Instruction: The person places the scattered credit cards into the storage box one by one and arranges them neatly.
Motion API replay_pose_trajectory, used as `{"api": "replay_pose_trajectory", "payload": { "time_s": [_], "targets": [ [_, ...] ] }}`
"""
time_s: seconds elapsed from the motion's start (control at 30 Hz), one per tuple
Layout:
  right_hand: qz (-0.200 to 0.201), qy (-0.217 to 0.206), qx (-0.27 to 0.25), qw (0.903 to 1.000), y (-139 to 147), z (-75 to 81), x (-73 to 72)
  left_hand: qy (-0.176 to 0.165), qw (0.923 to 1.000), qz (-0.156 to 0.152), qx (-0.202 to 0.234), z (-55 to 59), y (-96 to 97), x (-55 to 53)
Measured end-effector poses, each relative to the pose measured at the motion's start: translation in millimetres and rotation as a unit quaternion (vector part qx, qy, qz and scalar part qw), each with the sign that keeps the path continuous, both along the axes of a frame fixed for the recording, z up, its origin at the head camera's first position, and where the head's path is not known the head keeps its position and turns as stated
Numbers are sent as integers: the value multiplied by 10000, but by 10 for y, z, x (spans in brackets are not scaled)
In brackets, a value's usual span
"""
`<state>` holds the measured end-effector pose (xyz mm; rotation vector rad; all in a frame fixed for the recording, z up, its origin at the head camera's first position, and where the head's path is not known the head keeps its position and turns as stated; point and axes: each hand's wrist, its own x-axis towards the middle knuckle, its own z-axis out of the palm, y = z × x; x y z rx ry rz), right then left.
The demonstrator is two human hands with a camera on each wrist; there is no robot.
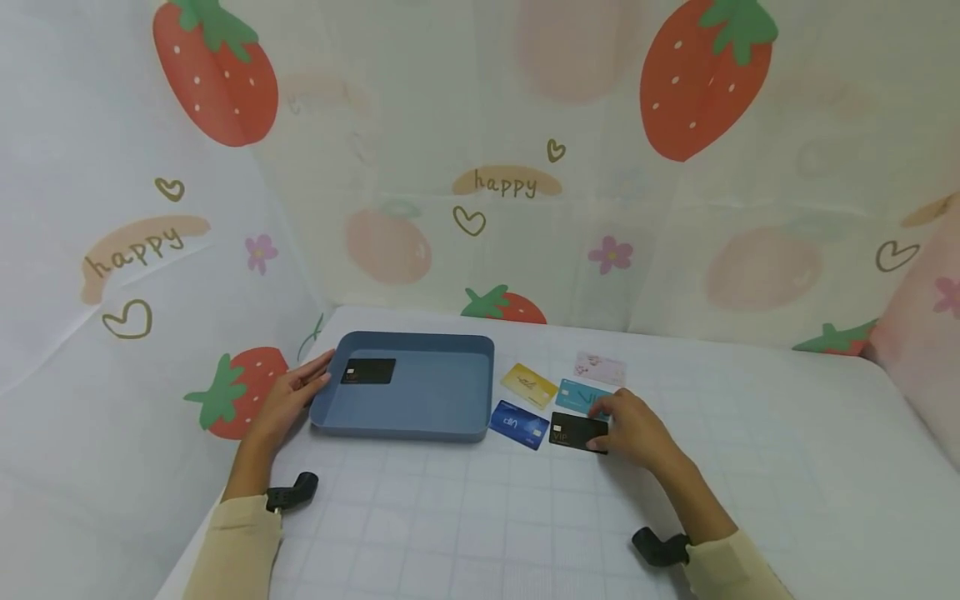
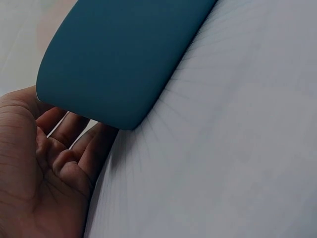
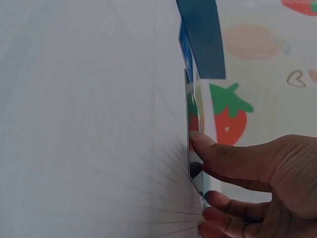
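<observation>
A blue-grey rectangular tray sits on the table with a black card in its upper left. My left hand rests against the tray's left end, fingertips right at the rim; in the left wrist view its fingers lie partly behind the outer wall. To the tray's right, my right hand pinches another black card, marked VIP, between thumb and index finger at its right end. The right wrist view shows the thumb on that card, low over the tabletop. Beyond it, the index finger overlaps a teal card.
Around the held card lie a blue card, a yellow card and a pale pink card. A white tablecloth with a faint grid covers the table. Strawberry-printed curtains hang behind and beside it.
</observation>
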<state>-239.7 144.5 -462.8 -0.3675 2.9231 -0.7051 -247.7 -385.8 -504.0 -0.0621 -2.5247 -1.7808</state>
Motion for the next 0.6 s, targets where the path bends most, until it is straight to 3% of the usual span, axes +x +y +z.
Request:
{"api": "replay_pose_trajectory", "payload": {
  "time_s": [0.27,0.6],
  "targets": [
    [18,-71,54,10000,30,37,33,-40,10000,81,-7,-1,43,0],
    [149,31,-87,9998,26,14,51,87,9999,-75,-12,-10,5,20]
  ]
}}
